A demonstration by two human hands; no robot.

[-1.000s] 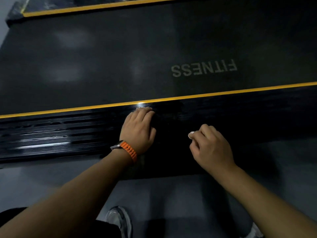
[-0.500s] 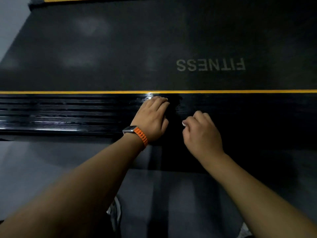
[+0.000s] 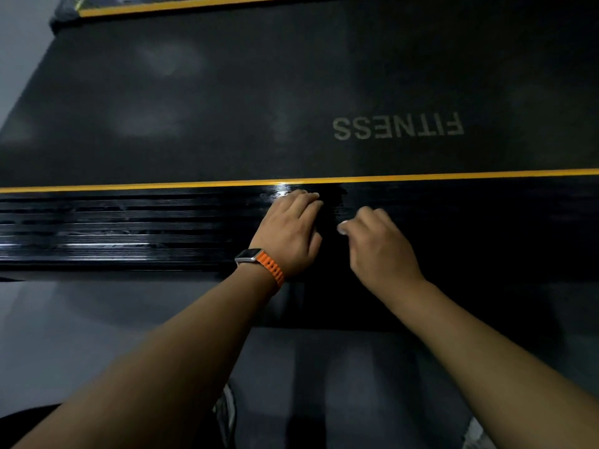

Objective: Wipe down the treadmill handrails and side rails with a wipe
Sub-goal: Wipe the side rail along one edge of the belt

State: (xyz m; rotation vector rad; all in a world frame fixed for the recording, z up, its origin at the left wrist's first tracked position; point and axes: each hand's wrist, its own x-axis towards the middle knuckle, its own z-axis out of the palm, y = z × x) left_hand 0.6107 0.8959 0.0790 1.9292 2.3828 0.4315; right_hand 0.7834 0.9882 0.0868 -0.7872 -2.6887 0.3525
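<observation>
The treadmill's black ribbed side rail (image 3: pixel 129 228) runs left to right below a yellow stripe (image 3: pixel 453 175). My left hand (image 3: pixel 288 228), with an orange-strapped watch on its wrist, lies flat on the rail, its fingers stretched up to the stripe. Just to its right is my right hand (image 3: pixel 379 244), also over the rail, with curled fingers. A small white piece (image 3: pixel 342 227), seemingly the wipe, peeks out at its fingertips, and the rest of it is hidden. The rail left of my hands shines with wet streaks.
Beyond the stripe lies the dark belt (image 3: pixel 227 108) printed FITNESS (image 3: pixel 398 126). The far side rail with its own yellow stripe (image 3: pixel 194 3) is at the top edge. Grey floor (image 3: pixel 81 335) lies on the near side, with my shoes (image 3: pixel 227 413) below.
Over the last second my hands came closer together on the rail, and my left fingers reached up to the yellow stripe. In the last half second almost nothing moved.
</observation>
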